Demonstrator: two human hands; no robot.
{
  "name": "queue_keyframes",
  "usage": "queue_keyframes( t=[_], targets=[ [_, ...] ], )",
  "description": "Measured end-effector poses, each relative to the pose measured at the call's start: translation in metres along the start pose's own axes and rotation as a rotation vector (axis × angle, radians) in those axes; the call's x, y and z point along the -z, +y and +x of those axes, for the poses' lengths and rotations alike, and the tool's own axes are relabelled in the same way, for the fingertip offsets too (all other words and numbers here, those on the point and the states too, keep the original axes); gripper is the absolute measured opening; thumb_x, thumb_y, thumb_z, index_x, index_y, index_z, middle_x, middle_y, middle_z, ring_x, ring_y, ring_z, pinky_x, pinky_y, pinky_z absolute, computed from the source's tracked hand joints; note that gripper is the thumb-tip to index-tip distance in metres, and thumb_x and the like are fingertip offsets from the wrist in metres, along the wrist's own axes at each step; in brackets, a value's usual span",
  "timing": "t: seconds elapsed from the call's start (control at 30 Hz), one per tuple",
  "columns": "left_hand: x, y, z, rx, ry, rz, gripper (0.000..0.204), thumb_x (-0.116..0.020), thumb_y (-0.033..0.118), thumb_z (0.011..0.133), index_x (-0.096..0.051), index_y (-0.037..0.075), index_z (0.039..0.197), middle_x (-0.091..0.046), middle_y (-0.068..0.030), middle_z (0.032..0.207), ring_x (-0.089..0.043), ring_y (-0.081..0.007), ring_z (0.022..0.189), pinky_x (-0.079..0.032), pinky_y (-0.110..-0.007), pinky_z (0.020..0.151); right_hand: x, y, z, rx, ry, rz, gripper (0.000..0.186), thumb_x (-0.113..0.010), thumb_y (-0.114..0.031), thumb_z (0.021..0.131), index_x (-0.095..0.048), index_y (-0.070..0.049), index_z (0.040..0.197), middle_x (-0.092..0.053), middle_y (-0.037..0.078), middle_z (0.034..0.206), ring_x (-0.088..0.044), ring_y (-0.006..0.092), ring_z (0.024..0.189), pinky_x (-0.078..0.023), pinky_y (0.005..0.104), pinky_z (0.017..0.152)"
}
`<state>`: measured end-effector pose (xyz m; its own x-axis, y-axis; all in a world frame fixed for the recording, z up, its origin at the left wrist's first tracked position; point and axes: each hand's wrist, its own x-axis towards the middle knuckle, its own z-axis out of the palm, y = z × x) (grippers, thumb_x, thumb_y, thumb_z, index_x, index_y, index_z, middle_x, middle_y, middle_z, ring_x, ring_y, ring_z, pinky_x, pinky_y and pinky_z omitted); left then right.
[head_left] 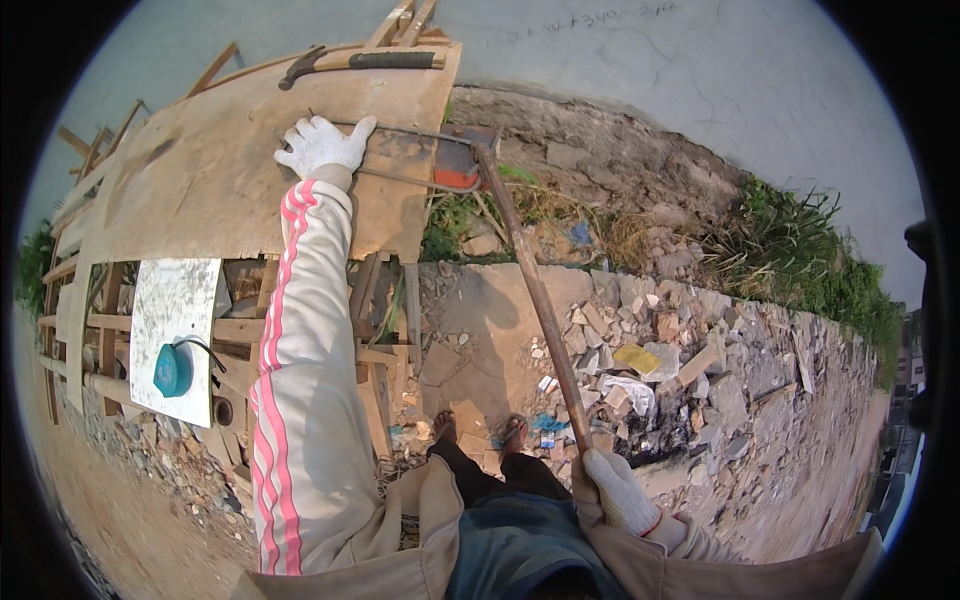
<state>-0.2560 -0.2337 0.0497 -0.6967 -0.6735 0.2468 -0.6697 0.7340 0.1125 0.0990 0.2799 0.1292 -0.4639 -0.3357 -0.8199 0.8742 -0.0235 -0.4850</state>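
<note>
My left hand [322,147], in a white knit glove, lies flat with its fingers spread on a worn plywood board [220,190]. A thin, bent metal rod [405,181] runs by the hand and past the board's right edge, its two lengths roughly parallel. My right hand [622,492], also gloved, is closed round the near end of a long rusty metal bar [535,280]. The bar's far end meets the bent rod beside a small red-orange piece [457,178]. Whether the left palm covers part of the rod is hidden.
A claw hammer [365,62] lies along the board's far edge. Left of my arm, a teal tape measure [172,370] rests on a whitish panel [180,290] over wooden framing. Broken rubble [690,360] covers the ground at right, below weeds [800,230] and a grey wall [700,80].
</note>
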Motion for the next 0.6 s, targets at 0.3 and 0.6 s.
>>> queue_keyframes(
  t=[0.3,0.6],
  targets=[
    [0.005,0.0,-0.001,0.004,-0.017,-0.013,0.111,-0.053,0.092,0.085,-0.057,0.004,0.153,-0.052,-0.0163,0.159,-0.042,-0.0363,0.15,-0.025,-0.064,0.118,0.011,-0.02,-0.011,0.03,0.002,-0.017,0.032,-0.054,-0.045,0.115,-0.055,-0.015,0.104,-0.044,-0.005,0.069,-0.036,0.0073,0.051,-0.03,0.0257,0.046],
    [0.008,0.0,0.001,0.023,-0.038,-0.016,0.114,-0.052,0.093,0.085,-0.054,0.004,0.156,-0.049,-0.0165,0.164,-0.039,-0.0371,0.153,-0.024,-0.066,0.12,0.028,-0.041,-0.02,0.087,0.032,-0.17,0.039,-0.058,-0.05,0.112,-0.057,-0.012,0.102,-0.046,-0.005,0.067,-0.036,0.0056,0.049,-0.027,0.024,0.044]
  ],
)
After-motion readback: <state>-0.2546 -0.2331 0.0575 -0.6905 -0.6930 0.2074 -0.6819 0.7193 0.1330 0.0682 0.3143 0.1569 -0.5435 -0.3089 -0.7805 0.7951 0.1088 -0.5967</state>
